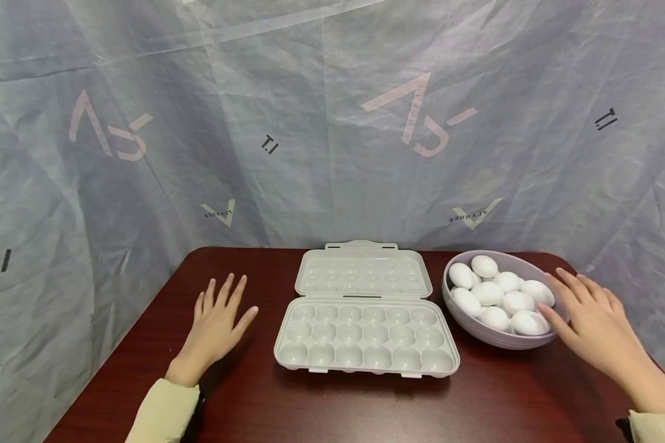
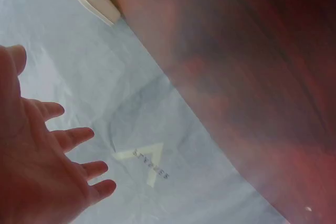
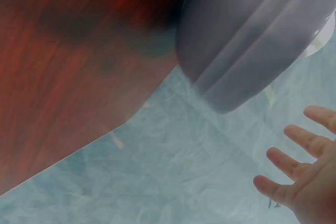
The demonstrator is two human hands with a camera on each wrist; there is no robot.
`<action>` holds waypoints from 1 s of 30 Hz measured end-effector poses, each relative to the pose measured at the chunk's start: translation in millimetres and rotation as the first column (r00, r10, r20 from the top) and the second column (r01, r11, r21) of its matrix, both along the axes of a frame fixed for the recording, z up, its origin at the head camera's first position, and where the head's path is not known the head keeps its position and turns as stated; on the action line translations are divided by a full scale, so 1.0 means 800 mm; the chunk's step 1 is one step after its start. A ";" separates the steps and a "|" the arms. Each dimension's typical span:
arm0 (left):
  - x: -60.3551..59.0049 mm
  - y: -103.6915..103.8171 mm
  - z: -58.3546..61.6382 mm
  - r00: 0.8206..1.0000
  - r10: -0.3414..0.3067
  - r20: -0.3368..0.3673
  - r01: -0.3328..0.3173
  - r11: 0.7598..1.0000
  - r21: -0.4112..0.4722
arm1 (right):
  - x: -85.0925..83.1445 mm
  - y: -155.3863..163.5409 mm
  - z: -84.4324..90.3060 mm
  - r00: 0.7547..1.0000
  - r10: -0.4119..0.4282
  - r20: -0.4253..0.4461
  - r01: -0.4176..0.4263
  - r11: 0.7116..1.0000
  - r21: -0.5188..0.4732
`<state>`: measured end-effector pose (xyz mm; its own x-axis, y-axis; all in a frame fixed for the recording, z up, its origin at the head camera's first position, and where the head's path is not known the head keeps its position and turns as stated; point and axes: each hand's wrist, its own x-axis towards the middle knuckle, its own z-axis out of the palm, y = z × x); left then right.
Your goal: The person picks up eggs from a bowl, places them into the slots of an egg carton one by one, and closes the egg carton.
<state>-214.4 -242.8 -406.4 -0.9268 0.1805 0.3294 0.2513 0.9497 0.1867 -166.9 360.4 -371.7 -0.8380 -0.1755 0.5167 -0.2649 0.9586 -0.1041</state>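
Observation:
An egg carton (image 1: pixel 367 301) of pale plastic lies with its lid laid back in the middle of the table, its rows of round hollows holding nothing. To its right, a grey-purple bowl (image 1: pixel 476 329) is heaped with several white eggs (image 1: pixel 487 293). My right hand (image 1: pixel 598 320) hovers at the bowl's right rim, fingers spread and straight; its thumb overlaps the eggs in the head view. Left of the carton, my left hand (image 1: pixel 213 332) is held over the table with spread fingers, holding nothing. In the right wrist view the bowl's outer side (image 3: pixel 252 35) shows beside the fingers.
The dark red wooden table (image 1: pixel 244 406) ends at a back edge just behind the carton and bowl. A grey cloth curtain (image 1: pixel 310 123) with printed marks hangs behind and along both sides.

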 end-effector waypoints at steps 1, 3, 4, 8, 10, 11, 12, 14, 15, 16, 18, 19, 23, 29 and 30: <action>-0.001 0.003 0.000 1.000 -0.008 -0.009 0.008 1.000 0.003 | -0.002 -0.003 0.001 1.000 0.012 -0.013 -0.012 1.000 0.001; -0.004 0.008 0.000 0.999 -0.026 -0.028 0.027 1.000 0.009 | -0.006 -0.008 0.004 0.998 0.033 -0.044 -0.033 0.999 0.006; -0.005 0.011 0.000 0.999 -0.036 -0.037 0.036 0.999 0.012 | -0.008 -0.011 0.006 0.997 0.044 -0.058 -0.043 0.999 0.012; -0.009 0.022 0.001 0.996 -0.069 -0.062 0.070 0.997 0.016 | -0.016 -0.022 0.012 0.994 0.073 -0.082 -0.070 0.997 0.041; -0.010 0.027 0.002 0.994 -0.079 -0.070 0.081 0.997 0.016 | -0.020 -0.028 0.015 0.994 0.082 -0.078 -0.078 0.995 0.054; -0.011 0.029 0.002 0.994 -0.084 -0.073 0.086 0.996 0.014 | -0.021 -0.030 0.017 0.993 0.086 -0.075 -0.082 0.995 0.060; -0.012 0.032 0.002 0.993 -0.088 -0.076 0.089 0.996 0.011 | -0.023 -0.033 0.017 0.993 0.091 -0.073 -0.086 0.994 0.068; -0.014 0.035 0.002 0.992 -0.098 -0.085 0.099 0.995 0.009 | -0.027 -0.039 0.019 0.992 0.106 -0.076 -0.100 0.992 0.079; -0.015 0.037 0.002 0.991 -0.102 -0.088 0.103 0.995 0.006 | -0.029 -0.042 0.020 0.990 0.113 -0.079 -0.106 0.991 0.085; -0.016 0.039 0.001 0.990 -0.107 -0.093 0.108 0.994 0.004 | -0.031 -0.045 0.020 0.989 0.122 -0.084 -0.114 0.989 0.092; -0.018 0.041 0.000 0.989 -0.113 -0.098 0.113 0.994 0.002 | -0.034 -0.051 0.020 0.984 0.146 -0.099 -0.135 0.985 0.108; -0.018 0.043 -0.001 0.988 -0.116 -0.101 0.117 0.993 0.002 | -0.036 -0.054 0.021 0.982 0.156 -0.103 -0.144 0.983 0.115; -0.021 0.048 -0.005 0.987 -0.127 -0.095 0.127 0.992 0.001 | -0.045 -0.065 0.021 0.971 0.204 -0.121 -0.185 0.971 0.151; -0.019 0.057 -0.006 0.987 -0.148 -0.068 0.147 0.989 -0.012 | -0.055 -0.078 0.017 0.962 0.253 -0.098 -0.233 0.956 0.180; -0.019 0.059 -0.007 0.986 -0.151 -0.064 0.150 0.988 -0.016 | -0.056 -0.080 0.016 0.963 0.256 -0.087 -0.238 0.955 0.177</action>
